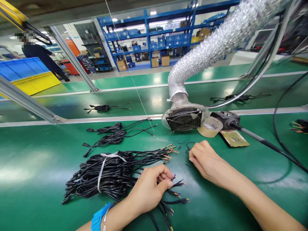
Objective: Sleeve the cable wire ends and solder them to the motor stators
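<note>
My left hand (150,189) is closed in a pinch on the stripped end of a black cable (176,184) with coloured wire tips, low on the green bench (36,166). A blue wrist strap (98,218) circles that wrist. Left of it lies a large bundle of black cables (106,175) tied with a white strap. My right hand (207,160) rests knuckles-up on the bench, fingers curled down toward small black sleeve pieces (187,148). Whether those fingers hold one is hidden.
A fume extractor fan (184,119) on a silver flexible duct (216,41) stands behind the hands, with a tape roll (210,126) and a soldering tool (240,128) beside it. Two smaller cable coils (113,133) lie farther back. A person (40,54) stands far left.
</note>
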`<state>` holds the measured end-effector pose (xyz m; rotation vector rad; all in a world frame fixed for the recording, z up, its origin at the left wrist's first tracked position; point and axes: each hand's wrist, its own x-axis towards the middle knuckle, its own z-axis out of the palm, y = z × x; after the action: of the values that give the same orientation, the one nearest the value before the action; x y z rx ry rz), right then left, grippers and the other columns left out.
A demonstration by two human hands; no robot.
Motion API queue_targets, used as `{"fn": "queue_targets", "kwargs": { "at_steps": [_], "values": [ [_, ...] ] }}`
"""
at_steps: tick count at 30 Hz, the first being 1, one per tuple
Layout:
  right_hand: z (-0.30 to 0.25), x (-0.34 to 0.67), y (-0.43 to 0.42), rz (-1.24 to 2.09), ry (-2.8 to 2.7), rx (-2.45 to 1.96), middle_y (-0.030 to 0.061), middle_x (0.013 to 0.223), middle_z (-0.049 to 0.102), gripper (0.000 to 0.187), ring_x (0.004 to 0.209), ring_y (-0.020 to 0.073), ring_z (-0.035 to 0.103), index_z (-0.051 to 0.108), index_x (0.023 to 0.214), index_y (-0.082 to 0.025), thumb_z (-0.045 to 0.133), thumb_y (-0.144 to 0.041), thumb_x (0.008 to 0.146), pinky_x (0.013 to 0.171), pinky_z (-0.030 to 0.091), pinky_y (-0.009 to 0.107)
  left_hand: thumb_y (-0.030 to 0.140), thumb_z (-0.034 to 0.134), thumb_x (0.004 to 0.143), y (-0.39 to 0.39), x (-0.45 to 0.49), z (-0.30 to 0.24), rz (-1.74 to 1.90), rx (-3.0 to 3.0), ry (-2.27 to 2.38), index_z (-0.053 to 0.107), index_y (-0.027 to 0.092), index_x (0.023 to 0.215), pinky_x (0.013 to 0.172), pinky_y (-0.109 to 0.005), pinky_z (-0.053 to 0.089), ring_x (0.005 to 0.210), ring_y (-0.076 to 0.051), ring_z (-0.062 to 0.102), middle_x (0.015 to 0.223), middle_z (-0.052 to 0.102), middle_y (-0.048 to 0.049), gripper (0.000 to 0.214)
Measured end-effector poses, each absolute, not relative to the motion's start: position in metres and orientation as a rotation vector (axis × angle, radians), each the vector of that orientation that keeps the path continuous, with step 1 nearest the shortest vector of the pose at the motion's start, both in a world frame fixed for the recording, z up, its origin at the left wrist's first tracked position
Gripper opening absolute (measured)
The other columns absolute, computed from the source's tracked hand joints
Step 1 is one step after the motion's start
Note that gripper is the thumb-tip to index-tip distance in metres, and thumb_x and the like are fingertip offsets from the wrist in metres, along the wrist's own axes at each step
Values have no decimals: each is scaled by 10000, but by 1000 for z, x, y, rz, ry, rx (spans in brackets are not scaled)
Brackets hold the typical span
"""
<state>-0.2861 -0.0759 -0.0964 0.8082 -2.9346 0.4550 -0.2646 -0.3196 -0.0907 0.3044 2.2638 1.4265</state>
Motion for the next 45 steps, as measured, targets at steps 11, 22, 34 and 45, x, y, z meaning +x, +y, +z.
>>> {"fn": "queue_targets", "kwargs": {
  "at_steps": [11, 22, 34, 45],
  "values": [
    [-96, -274, -100, 803, -2911, 790, 57, 838, 531, 167, 798, 212, 480, 473, 836, -190, 393, -134, 972, 738, 434, 358, 141, 598, 829, -321, -264, -95, 1443, 340, 2268, 677, 185, 874, 679, -209, 445, 734, -132, 592, 768, 663, 8, 101],
    [-78, -265, -109, 1559, -2736, 848, 2, 846, 592, 144, 732, 138, 534, 570, 970, -217, 490, -113, 910, 682, 447, 255, 117, 596, 833, -323, -263, -94, 1452, 401, 2269, 675, 189, 852, 669, -199, 431, 711, -124, 587, 749, 662, 22, 109],
    [-82, -264, -108, 1643, -2777, 807, -11, 813, 601, 210, 708, 131, 558, 553, 1050, -212, 522, -123, 862, 661, 484, 250, 117, 593, 831, -321, -264, -92, 1408, 418, 2288, 683, 190, 844, 668, -192, 425, 708, -117, 578, 748, 666, 32, 116],
    [-83, -263, -109, 1575, -2835, 881, -23, 803, 613, 269, 689, 128, 570, 525, 1097, -225, 509, -112, 854, 640, 478, 248, 104, 584, 830, -322, -262, -93, 1388, 445, 2314, 686, 195, 849, 674, -193, 426, 708, -117, 582, 751, 667, 32, 138]
  ]
}}
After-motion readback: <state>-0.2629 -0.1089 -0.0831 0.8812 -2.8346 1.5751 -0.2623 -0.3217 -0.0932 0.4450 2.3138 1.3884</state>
